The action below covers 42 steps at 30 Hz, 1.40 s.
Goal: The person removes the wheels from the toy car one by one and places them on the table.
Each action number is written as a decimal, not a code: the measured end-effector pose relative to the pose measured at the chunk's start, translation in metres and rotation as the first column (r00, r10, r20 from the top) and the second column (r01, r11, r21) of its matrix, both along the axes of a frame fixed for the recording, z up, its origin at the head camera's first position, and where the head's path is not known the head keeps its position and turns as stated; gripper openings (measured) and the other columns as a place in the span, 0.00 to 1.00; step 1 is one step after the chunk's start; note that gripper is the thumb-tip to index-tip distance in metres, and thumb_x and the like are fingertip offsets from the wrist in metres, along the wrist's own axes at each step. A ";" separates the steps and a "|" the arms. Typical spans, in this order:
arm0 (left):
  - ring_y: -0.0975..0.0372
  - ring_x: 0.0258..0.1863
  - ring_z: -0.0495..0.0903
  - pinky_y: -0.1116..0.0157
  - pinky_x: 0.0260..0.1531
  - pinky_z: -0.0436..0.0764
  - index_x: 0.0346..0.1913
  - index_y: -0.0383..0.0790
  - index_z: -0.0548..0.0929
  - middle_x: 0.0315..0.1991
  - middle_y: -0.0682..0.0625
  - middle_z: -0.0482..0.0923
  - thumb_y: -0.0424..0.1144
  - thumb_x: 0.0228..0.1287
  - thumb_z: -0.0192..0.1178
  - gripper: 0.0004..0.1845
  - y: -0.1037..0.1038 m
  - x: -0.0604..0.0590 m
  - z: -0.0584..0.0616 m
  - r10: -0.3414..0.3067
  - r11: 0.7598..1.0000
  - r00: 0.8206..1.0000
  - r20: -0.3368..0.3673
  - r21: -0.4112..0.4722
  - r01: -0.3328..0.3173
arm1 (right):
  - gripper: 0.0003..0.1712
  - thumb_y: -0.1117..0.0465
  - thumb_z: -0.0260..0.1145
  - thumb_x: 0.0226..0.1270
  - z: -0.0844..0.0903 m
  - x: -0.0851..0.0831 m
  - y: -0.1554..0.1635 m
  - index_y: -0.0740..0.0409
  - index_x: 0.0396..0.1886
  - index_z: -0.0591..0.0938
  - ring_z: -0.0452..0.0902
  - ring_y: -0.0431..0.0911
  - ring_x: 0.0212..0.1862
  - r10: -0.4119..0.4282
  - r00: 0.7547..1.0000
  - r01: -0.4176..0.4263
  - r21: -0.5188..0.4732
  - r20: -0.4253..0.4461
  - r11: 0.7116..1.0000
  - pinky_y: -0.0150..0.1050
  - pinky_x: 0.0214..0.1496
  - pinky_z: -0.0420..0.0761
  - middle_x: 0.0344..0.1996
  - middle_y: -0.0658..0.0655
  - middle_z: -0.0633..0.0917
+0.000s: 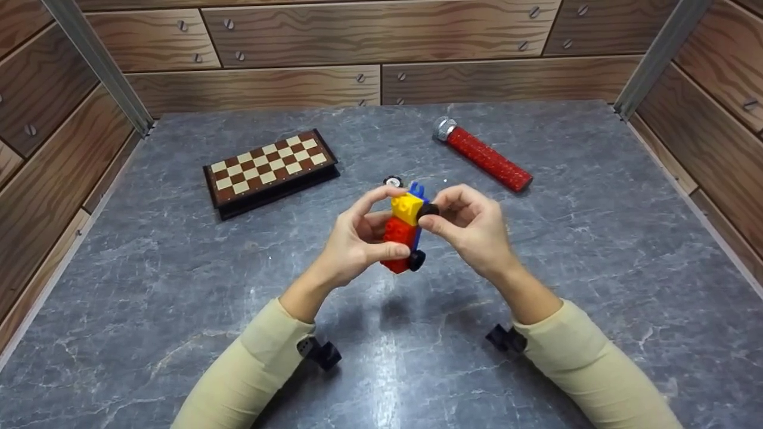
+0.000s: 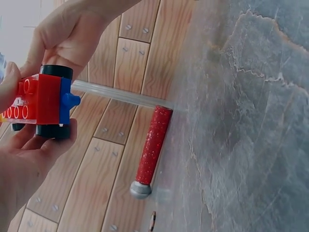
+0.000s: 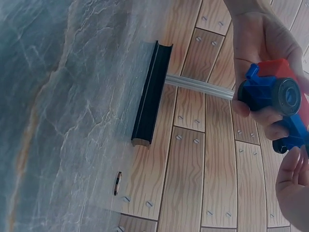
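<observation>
Above the middle of the table, my left hand [image 1: 351, 244] grips a small toy car [image 1: 396, 235] made of plastic building blocks. Its body is red with a yellow block [image 1: 406, 207] at the far end, and a blue chassis [image 3: 293, 129] runs along the underside. My right hand [image 1: 477, 229] pinches a black wheel [image 1: 428, 211] beside the yellow block. Another black wheel [image 1: 417, 260] sits at the near end of the car. The blue hitch knob [image 2: 71, 100] shows in the left wrist view. Fingers hide part of the car.
A folded chessboard case [image 1: 271, 170] lies at the back left. A red glittery microphone [image 1: 486, 156] with a silver head lies at the back right. Behind the car is a small round black-and-white piece [image 1: 393, 181]. Wood-patterned walls [image 1: 381, 36] enclose the grey marbled table [image 1: 179, 286].
</observation>
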<state>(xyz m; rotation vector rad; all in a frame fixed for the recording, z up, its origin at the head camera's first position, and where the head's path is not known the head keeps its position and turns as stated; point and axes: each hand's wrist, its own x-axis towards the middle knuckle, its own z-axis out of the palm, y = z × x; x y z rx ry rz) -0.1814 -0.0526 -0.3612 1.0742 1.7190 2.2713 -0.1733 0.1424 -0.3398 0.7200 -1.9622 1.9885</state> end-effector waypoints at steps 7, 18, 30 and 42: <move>0.47 0.40 0.80 0.53 0.41 0.80 0.60 0.34 0.66 0.46 0.35 0.79 0.25 0.47 0.69 0.35 -0.002 0.000 -0.002 0.053 0.999 0.998 0.014 0.003 -0.053 | 0.13 0.77 0.70 0.49 -0.002 -0.001 -0.008 0.74 0.24 0.71 0.73 0.43 0.26 -0.043 0.993 0.039 -0.034 -0.114 0.999 0.30 0.28 0.77 0.23 0.58 0.76; 0.44 0.40 0.80 0.48 0.42 0.78 0.60 0.39 0.67 0.46 0.35 0.78 0.31 0.48 0.71 0.35 -0.004 -0.002 0.001 0.081 0.995 0.996 0.042 0.053 -0.083 | 0.14 0.76 0.70 0.50 0.004 -0.008 0.000 0.72 0.26 0.71 0.69 0.44 0.20 -0.003 0.994 0.002 -0.010 -0.109 1.000 0.30 0.21 0.72 0.23 0.58 0.74; 0.43 0.40 0.79 0.49 0.42 0.78 0.61 0.41 0.66 0.47 0.35 0.77 0.32 0.48 0.71 0.36 -0.008 -0.004 0.003 0.089 0.994 0.996 0.024 0.058 -0.090 | 0.10 0.77 0.68 0.52 0.003 -0.009 0.013 0.73 0.31 0.74 0.76 0.49 0.28 0.053 0.995 -0.056 -0.030 -0.081 0.998 0.33 0.29 0.80 0.30 0.62 0.80; 0.45 0.37 0.81 0.50 0.40 0.80 0.62 0.41 0.66 0.45 0.36 0.78 0.33 0.48 0.72 0.37 -0.008 -0.002 0.001 0.132 0.991 0.991 0.026 -0.024 -0.132 | 0.13 0.72 0.70 0.53 -0.008 -0.035 0.030 0.72 0.38 0.77 0.80 0.51 0.28 -0.032 0.997 0.032 0.003 0.077 0.999 0.35 0.27 0.80 0.29 0.63 0.82</move>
